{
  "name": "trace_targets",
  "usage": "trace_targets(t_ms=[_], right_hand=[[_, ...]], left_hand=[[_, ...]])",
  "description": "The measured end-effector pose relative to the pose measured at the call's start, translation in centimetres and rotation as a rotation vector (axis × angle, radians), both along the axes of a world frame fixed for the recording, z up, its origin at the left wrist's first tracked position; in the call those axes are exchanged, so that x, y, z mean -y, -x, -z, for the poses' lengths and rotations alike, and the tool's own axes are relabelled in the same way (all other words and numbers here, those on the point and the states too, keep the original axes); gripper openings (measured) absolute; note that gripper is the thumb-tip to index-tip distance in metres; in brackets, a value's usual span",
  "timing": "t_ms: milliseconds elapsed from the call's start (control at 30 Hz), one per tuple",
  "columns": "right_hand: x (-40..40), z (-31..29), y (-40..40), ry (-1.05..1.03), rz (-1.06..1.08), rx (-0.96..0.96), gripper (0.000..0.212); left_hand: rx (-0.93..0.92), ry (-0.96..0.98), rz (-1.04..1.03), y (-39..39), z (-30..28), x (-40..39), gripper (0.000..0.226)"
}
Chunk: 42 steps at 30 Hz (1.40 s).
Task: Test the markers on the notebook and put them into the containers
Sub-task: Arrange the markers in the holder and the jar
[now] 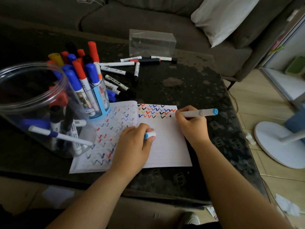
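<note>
- Sofa [132,19] behind, white pillow [226,17] on it.
- Dark surface [189,90] carries everything.
- Big clear jar [38,113] at left, several markers lying inside.
- Open notebook [166,146] in the middle, both pages covered in coloured check marks.
- Clear box [151,42] at far edge, looks empty.
- Blue-based cup [97,100] touching notebook's top-left corner, packed with upright red, blue, black and yellow markers.
- Loose markers [125,70] scattered between cup and box.
- Right hand [191,124] grips a grey marker [198,112], light blue end pointing right, tip on the right page by the third row of checks.
- Left hand [133,144] rests on the notebook, fingers curled round the cap [149,135].
</note>
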State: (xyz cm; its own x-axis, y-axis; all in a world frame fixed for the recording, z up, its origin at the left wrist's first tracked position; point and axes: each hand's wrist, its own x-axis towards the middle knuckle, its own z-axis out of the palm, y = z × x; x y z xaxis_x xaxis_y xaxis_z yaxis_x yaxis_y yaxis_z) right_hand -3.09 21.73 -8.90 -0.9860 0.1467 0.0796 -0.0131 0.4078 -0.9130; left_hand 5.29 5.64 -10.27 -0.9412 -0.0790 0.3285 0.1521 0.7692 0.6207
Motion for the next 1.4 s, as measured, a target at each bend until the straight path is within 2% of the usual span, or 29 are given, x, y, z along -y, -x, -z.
trace_targets(t_ms=[233,533,767,833,933,1000,1200,1400], right_hand=[[0.0,0.0,0.0,-0.056,-0.033,0.004,0.008],[-0.3,0.3,0.1,0.003,0.044,0.002,0.008],[-0.6,-1.4,-1.5,0.253,0.031,0.095,0.008],[-0.6,-2.3,-2.9,0.319,-0.045,0.118,0.008],[-0.7,-4.0,-5.2,0.398,-0.123,0.121,0.007],[-1.0,-5.4,-6.5,0.43,-0.15,0.096,0.017],[-1.9,-10.0,-10.5,0.449,-0.264,0.008,0.021],[-1.4,-12.2,-13.7,0.393,-0.338,-0.042,0.018]], left_hand=[[0.024,0.002,-0.002,-0.1,-0.1,0.1,0.021],[0.082,0.004,-0.007,0.0,-0.1,0.1,0.023],[0.174,0.007,-0.006,-0.1,-0.4,0.2,0.032],[0.247,-0.067,-0.009,-0.1,-1.0,0.3,0.032],[0.343,-0.447,-0.009,-0.3,-2.8,0.6,0.028],[0.363,-0.582,-0.011,-0.9,-4.4,0.5,0.025],[0.315,-0.74,0.103,-5.2,-8.5,-0.1,0.016],[0.295,-0.741,0.169,-8.3,-11.0,-0.3,0.017]])
